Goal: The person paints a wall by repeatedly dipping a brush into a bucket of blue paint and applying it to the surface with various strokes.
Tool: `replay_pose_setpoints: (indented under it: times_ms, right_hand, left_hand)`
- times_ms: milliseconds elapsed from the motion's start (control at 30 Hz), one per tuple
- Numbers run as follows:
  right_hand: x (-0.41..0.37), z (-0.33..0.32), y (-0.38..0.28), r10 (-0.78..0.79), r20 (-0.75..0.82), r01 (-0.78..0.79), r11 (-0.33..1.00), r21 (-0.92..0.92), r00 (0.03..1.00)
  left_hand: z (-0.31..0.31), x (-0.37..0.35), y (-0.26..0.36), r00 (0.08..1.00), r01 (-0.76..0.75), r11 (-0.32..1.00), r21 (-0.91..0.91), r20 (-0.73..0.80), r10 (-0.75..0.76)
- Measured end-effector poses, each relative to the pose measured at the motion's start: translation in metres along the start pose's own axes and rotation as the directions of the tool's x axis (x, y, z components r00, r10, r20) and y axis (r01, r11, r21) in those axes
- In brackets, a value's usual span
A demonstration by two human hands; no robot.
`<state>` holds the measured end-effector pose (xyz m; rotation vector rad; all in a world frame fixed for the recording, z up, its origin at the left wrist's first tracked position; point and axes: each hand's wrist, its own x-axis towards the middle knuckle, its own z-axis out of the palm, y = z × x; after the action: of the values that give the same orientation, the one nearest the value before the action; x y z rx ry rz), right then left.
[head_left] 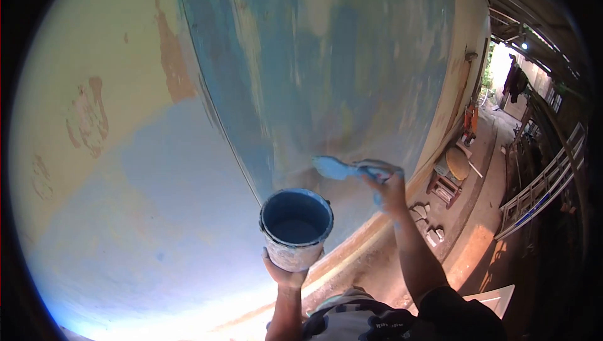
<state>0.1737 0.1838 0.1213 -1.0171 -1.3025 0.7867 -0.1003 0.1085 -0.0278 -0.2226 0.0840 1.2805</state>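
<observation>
A bucket [294, 254] with blue-stained walls and blue paint inside rests on my left hand [286, 272], which grips it from below near the wall. In my right hand [386, 184] is a paint brush [333, 167], its head covered in light blue and held close to the wall [339, 64]. My fingers are wrapped round the brush handle. The wall surface shows streaky blue, teal and pale patches. Whether the bristles touch it I cannot tell.
Left of a thin vertical line, the wall [182, 165] is light blue below and yellowish above, with brown patches. At right are a wooden stool [444, 190], broken blocks [434, 236] and a white ladder-like frame [540, 184]. A white panel [500, 299] lies at lower right.
</observation>
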Motion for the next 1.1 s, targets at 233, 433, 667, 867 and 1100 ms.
replay_pose_setpoints:
  times_ms: [233,433,667,867,1100]
  right_hand:
    - [0.087,0.014,-0.138,-0.330,0.041,0.325,0.941,0.097,0.943]
    - [0.159,0.008,-0.203,-0.515,0.439,0.676,0.593,-0.437,0.736]
    - [0.249,-0.027,-0.280,-0.660,0.266,0.693,0.548,-0.468,0.702]
    - [0.290,-0.050,-0.288,-0.820,-0.002,0.782,0.545,-0.303,0.572]
    - [0.226,-0.031,-0.189,-0.882,0.274,0.799,0.169,-0.577,0.384]
  left_hand:
    - [0.070,0.024,-0.018,0.976,0.133,0.973,0.188,0.146,-0.162]
    - [0.131,0.063,-0.038,0.964,0.099,0.969,0.228,0.220,-0.150]
    - [0.152,0.073,-0.048,0.906,-0.294,0.769,0.567,0.423,0.034]
    - [0.188,0.045,-0.064,0.912,0.034,0.993,0.117,0.402,-0.079]
    - [0.190,0.042,-0.076,0.931,-0.040,0.980,0.196,0.363,-0.034]
